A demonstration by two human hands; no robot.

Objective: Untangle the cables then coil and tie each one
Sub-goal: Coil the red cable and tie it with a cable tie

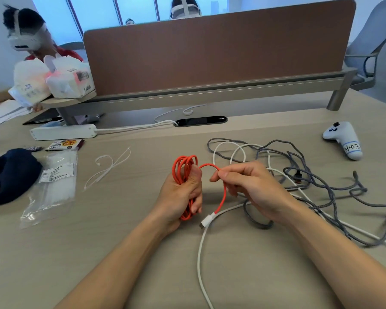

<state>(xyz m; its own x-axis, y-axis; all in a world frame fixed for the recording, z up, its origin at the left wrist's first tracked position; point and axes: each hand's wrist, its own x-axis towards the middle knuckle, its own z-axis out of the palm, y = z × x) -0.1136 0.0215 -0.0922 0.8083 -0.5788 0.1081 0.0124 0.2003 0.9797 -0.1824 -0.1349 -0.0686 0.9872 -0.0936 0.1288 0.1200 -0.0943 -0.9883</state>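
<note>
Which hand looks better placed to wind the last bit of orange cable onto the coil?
The right hand, probably. It pinches the loose orange tail that ends in the white plug, while the left hand is full, gripping the orange coil.

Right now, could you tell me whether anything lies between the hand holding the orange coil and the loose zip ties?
Nothing visible does. The left hand grips the orange coil, and the zip ties lie to its left with only bare desk between. The bag of ties sits beyond them, further left.
</note>
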